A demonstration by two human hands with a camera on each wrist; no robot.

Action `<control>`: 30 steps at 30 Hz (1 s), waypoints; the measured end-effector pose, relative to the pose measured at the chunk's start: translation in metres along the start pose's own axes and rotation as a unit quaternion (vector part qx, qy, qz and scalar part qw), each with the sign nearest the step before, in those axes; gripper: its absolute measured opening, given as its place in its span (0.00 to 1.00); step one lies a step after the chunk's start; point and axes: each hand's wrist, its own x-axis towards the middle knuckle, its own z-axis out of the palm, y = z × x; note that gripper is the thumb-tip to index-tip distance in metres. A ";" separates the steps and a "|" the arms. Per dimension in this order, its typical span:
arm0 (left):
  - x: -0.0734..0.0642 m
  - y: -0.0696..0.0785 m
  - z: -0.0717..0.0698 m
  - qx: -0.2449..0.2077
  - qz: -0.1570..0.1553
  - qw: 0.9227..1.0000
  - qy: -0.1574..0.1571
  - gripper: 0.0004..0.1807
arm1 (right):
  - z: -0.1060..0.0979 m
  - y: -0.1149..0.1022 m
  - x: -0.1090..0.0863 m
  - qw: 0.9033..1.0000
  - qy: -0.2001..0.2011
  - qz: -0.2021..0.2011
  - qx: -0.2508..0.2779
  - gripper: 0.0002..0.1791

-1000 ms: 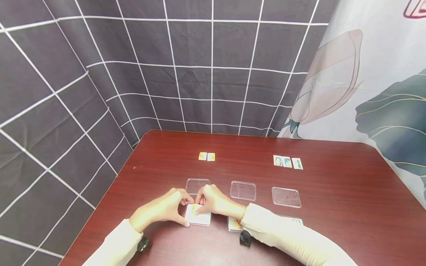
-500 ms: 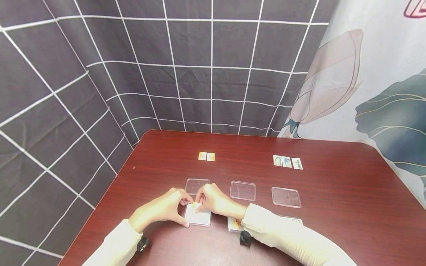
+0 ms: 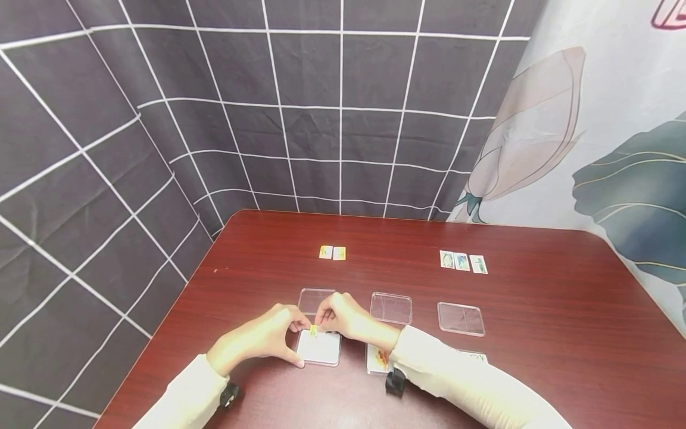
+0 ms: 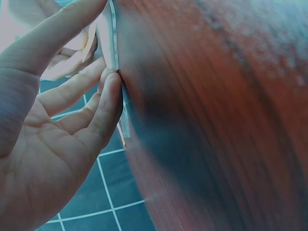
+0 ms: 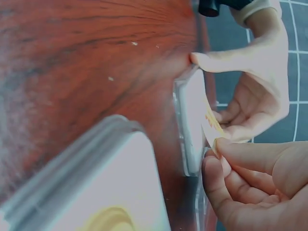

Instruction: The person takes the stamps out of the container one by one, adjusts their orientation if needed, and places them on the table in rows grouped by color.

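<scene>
A clear square plastic case (image 3: 320, 351) with a white face lies flat near the front of the table. My left hand (image 3: 265, 335) holds it by its left side, thumb at the near corner and fingertips at the far edge. Between the thumb and forefinger of my right hand (image 3: 343, 317) is one end of a small yellow stamp (image 5: 211, 126). The stamp bends slightly over the case's white face, at its far edge. Close by the left fingertips, the stamp's yellow print shows in the right wrist view.
Clear plastic lids (image 3: 391, 307) lie in a row behind the hands. Two yellow stamps (image 3: 333, 252) and three green-and-white stamps (image 3: 462, 261) lie farther back. A case with an orange picture (image 3: 379, 358) and another case (image 3: 477, 357) are partly covered by the right sleeve.
My right hand has moved slightly away from me, its thumb drawing back off the white face toward the far edge. The yellow stamp has shifted with it. My left hand has stayed in place.
</scene>
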 end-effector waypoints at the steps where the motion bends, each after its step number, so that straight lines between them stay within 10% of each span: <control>1: 0.000 0.000 0.000 -0.001 -0.003 1.000 -0.001 0.29 | -0.001 0.000 0.000 1.000 -0.004 0.001 0.004 0.07; 30: -0.001 -0.001 0.001 -0.003 -0.017 1.000 -0.014 0.30 | -0.031 0.013 0.004 0.987 -0.054 0.054 0.141 0.02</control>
